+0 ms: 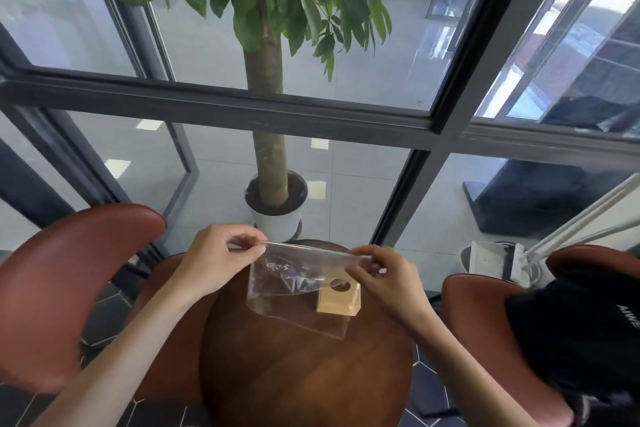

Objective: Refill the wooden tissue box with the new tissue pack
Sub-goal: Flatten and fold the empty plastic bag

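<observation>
Clear plastic forms the tissue pack wrapper (294,282), which is held above the round wooden bench (304,367) by both hands. Its top edge is pinched at the left corner by the left hand (216,258) and at the right end by the curled fingers (363,274) of the right hand (388,279). The wooden tissue box (339,298) is seen standing on the bench, partly behind the wrapper. Brown leather chairs (69,288) are set on either side.

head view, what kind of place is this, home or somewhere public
Probably a public lounge or cafe-style seating corner, not a home: a small round wooden table flanked by brown leather chairs, floor-to-ceiling glass partitions in dark frames, and a potted tree on a tiled hall floor beyond.
</observation>
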